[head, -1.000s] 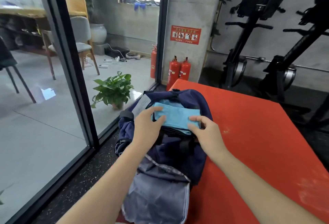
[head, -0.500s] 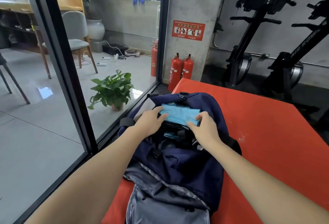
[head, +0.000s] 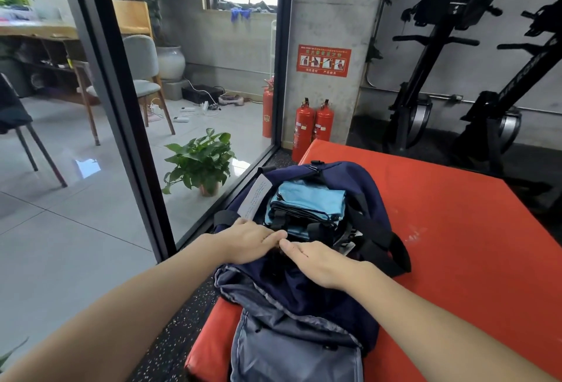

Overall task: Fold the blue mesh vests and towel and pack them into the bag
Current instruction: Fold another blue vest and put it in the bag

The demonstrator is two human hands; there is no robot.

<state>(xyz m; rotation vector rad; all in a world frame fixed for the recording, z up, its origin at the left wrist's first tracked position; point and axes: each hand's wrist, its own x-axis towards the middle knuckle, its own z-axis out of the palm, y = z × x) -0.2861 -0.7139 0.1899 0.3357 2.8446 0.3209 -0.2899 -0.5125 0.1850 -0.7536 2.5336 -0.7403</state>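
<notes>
The folded blue cloth [head: 307, 210] is packed in the bag [head: 304, 287]. The near edge is pressed by the flat left hand [head: 248, 243] and right hand [head: 316, 261]. Closing seems next.

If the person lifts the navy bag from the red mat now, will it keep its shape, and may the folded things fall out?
The navy bag will probably sag: its fabric is creased and its grey flap lies limp. The folded blue stack sits in the open mouth, so tilting may spill it. It looks light, holding only cloth as far as visible. Both hands, left and right, rest on it.
</notes>
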